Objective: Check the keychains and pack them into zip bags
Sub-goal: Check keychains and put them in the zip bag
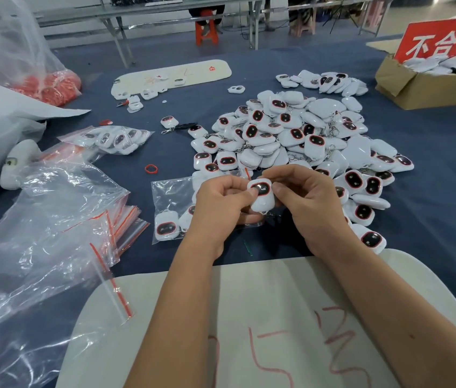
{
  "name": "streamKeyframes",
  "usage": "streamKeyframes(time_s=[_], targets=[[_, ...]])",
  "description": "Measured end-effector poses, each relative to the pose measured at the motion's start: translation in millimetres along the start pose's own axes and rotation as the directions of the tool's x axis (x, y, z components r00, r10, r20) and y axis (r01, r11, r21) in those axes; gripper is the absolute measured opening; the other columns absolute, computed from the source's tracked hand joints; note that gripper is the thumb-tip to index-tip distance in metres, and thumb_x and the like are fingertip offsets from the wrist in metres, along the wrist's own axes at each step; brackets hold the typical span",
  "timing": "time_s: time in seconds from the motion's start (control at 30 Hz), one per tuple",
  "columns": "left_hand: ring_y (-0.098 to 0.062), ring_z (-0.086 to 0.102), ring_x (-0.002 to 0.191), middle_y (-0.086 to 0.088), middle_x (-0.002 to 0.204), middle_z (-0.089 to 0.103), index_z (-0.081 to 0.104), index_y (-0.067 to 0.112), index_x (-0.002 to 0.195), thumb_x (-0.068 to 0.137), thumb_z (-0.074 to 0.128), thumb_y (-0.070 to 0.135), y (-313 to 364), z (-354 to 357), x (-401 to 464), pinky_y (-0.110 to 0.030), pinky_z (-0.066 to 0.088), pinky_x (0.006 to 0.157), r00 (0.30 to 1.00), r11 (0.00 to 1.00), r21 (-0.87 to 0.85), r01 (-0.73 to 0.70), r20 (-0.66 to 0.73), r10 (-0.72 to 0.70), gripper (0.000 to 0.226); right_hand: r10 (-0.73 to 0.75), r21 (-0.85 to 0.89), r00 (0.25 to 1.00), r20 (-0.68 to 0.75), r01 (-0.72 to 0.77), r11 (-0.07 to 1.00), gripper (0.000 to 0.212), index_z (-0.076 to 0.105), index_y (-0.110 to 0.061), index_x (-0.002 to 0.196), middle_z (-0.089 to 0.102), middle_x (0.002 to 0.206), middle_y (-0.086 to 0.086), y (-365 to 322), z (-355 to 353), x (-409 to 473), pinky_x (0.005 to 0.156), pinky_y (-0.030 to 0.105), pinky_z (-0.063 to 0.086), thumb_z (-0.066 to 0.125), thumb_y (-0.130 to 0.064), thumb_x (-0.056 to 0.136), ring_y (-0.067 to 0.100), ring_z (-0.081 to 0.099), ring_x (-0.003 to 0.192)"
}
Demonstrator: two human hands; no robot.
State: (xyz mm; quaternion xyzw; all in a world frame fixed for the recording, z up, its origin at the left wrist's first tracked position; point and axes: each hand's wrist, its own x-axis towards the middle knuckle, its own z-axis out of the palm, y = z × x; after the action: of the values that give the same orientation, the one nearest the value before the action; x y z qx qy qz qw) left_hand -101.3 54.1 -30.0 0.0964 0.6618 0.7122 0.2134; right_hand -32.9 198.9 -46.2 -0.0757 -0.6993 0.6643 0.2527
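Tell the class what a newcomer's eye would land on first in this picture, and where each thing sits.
First, the big pile of white keychains on the blue table, centre right. Next, both hands at the middle, the left hand and right hand, sharing a grip on one keychain above a part-filled zip bag. Last, the red sign standing in a cardboard box, top right.

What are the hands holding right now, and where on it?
One white keychain, pinched between both hands: left hand at its left edge, right hand at its right edge.
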Motion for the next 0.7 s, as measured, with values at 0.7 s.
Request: streamKeyframes(time_s=[0.7], targets=[[-0.022,0.072,0.063,-0.012,0.088,0.075,0.069,0.007,0.101,0.099,0.066,0.008,-6.2,3.0,4.5,-0.035,0.063,0.06,0.999,0.996,0.075,-0.045,-0.026,0.047,0.004,0.038,-0.044,0.999,0.002,-0.037,0.998,0.02,0.077,-0.014,0.105,0.08,0.094,0.003,-0.3,1.9,-0.7,0.071,0.021,0.056,0.062,-0.002,0.1,0.01,0.071,0.08]])
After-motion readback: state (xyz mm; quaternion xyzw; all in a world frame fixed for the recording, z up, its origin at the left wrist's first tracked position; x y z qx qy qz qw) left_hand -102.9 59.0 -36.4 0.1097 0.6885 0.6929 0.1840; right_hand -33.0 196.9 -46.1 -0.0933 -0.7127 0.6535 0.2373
